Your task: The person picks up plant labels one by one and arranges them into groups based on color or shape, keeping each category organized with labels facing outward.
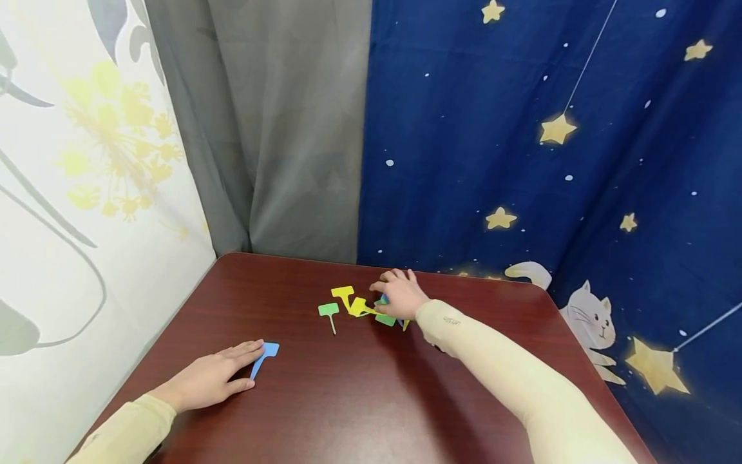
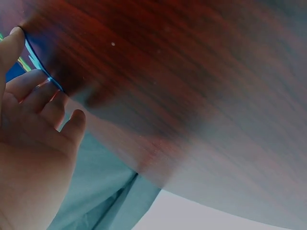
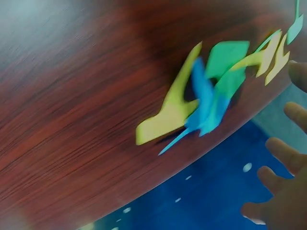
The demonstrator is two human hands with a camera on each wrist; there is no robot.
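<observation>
My left hand [image 1: 211,376] rests low on the table, its straight fingers touching the head of a blue T-shaped plant label [image 1: 269,350] and its thumb beside the stem. In the left wrist view only a thin blue edge of that label shows past the fingers. Farther off, my right hand [image 1: 401,295] hovers with spread fingers over a loose heap of plant labels and holds nothing. Below it in the right wrist view lie a yellow label [image 3: 160,125], a blue label [image 3: 203,91] and a green label [image 3: 228,55], overlapping. The hand partly hides this heap in the head view.
Left of the heap are two yellow labels [image 1: 342,292] and a separate green label [image 1: 328,309]. All lie on a dark red-brown table [image 1: 324,412] with rounded corners. A grey curtain [image 1: 307,129] and a blue starry curtain [image 1: 452,129] hang behind its far edge.
</observation>
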